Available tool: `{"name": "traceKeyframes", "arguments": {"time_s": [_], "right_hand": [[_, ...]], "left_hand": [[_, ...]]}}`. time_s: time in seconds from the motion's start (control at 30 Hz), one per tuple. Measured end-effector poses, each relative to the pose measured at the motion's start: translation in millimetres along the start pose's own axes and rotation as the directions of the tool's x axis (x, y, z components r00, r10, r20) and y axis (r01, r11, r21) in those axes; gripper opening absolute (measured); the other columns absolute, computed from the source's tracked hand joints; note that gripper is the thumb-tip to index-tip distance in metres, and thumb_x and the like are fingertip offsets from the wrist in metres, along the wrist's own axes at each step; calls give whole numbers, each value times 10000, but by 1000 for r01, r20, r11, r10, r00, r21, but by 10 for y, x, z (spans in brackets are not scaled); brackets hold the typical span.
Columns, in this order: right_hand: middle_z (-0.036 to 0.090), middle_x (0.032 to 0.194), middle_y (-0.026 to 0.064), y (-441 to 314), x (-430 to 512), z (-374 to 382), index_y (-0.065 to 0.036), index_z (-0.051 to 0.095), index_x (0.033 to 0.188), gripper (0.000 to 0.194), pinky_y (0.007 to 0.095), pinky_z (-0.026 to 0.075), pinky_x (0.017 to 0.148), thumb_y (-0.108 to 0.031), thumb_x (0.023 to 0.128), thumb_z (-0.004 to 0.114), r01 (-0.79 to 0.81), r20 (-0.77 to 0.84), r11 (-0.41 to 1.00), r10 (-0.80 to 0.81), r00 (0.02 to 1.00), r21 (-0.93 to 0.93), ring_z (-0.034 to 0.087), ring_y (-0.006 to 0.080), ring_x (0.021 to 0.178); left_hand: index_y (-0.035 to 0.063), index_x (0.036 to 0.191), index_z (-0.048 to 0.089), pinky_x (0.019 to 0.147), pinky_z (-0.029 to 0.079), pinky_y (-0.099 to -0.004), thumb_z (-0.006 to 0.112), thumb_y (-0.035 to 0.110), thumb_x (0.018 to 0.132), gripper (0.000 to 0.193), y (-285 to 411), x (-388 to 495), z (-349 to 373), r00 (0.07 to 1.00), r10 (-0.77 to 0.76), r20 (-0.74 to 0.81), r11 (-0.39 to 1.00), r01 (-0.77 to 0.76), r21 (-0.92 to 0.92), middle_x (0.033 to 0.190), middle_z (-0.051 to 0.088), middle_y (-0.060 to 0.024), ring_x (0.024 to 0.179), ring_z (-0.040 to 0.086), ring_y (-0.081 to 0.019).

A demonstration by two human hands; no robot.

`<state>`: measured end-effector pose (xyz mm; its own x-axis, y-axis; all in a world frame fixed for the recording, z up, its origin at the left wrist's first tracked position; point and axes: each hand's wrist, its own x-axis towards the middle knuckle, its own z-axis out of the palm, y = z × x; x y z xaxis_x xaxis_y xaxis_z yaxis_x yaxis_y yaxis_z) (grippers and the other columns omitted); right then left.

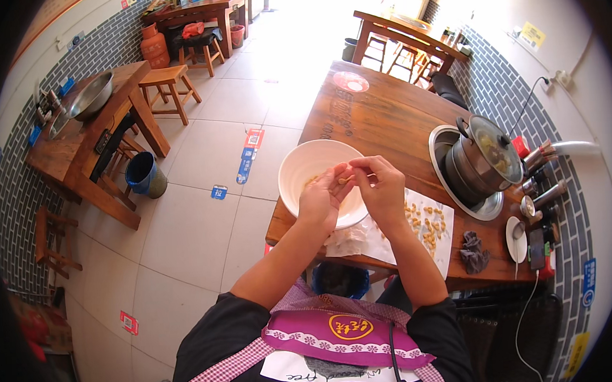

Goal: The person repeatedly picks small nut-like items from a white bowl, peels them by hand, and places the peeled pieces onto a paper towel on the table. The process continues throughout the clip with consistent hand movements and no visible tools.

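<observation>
My left hand (321,198) is cupped palm up over a white bowl (295,163). A small tan food piece (343,181) lies at its fingers. My right hand (382,187) meets the left one, its fingertips pinched at the end of this piece; the exact grip is partly hidden. A few pale bits show inside the bowl, mostly behind my left hand. Under my right forearm, a white paper sheet (446,235) carries many similar tan pieces (426,226). Crumpled white tissue (347,240) sits beside the bowl at the table's near edge.
On the wooden table (385,119), a lidded steel pot (478,156) stands in a recessed metal ring. A dark crumpled cloth (474,252), a white plate (516,239) and a phone (536,249) lie to the right. A lined bin (340,280) is below the near edge.
</observation>
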<state>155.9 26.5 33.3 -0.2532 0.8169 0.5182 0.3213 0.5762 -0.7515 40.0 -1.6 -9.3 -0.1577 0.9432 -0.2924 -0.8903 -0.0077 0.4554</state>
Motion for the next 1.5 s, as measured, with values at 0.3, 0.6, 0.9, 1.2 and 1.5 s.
{"name": "traceKeyframes", "arguments": {"time_s": [0.3,0.6,0.9,1.2,1.5], "right_hand": [[661,882,136,76,3,-86,-18,706,958,112,327,539,649,5,851,682,152,195,981,-128,972,-118,676,257,730],[606,863,166,117,-57,-13,-24,627,883,32,439,541,687,-53,869,629,337,237,858,-261,936,-388,646,370,790],[601,855,151,10,-44,-12,-41,625,896,39,439,536,678,-39,858,636,299,178,882,-250,952,-364,641,372,788],[611,871,139,1,-37,-11,-25,665,932,84,392,540,645,2,854,680,303,131,903,-275,952,-304,654,333,751],[627,903,173,-14,-56,-25,-31,652,938,69,434,542,704,-37,870,660,250,118,922,-225,967,-295,649,381,820]], "left_hand": [[-87,1246,536,1039,503,-407,324,227,1090,410,150,-48,-9,995,-97,15,991,98,-95,1221,616,-216,1153,612,-293],[-77,1255,574,987,543,-329,535,-43,968,291,53,10,-105,994,-46,99,992,33,122,1185,627,-169,1083,642,-235],[-75,1135,616,919,589,-337,592,-33,952,189,-5,49,-94,996,31,81,988,-42,146,1102,659,-167,1000,681,-241],[-54,1068,644,901,595,-324,626,-21,939,134,3,78,-101,997,47,67,984,-58,170,1075,674,-161,985,687,-238],[-47,1025,637,894,600,-332,635,-28,926,101,31,33,-25,997,70,41,973,-78,219,1044,690,-167,963,702,-245]]}}
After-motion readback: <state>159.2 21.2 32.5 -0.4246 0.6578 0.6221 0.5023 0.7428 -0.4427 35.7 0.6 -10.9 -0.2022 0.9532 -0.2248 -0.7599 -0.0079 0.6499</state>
